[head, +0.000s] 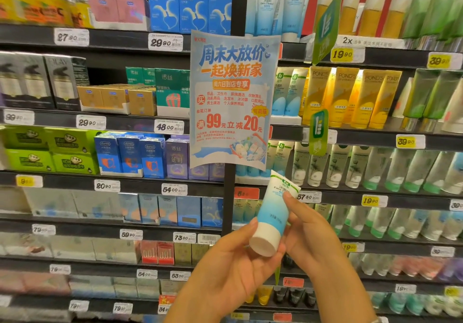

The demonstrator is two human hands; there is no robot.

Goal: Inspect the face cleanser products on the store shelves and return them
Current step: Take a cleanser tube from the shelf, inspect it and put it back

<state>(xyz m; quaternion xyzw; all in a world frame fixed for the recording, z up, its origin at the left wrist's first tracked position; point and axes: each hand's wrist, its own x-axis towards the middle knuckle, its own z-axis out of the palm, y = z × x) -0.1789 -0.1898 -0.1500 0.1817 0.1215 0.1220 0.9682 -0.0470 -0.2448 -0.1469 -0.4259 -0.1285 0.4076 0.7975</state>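
We face the shelves (350, 192); just below the promotional poster (231, 102) our left hand (225, 270) cups the cap while our right hand (315, 237) pinches the cleanser tube (271, 212); tilted, it could slip if either grip loosens.

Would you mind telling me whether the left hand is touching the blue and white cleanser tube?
Touching. The head view shows the left hand with its fingers against the white cap end of the cleanser tube, no gap visible.
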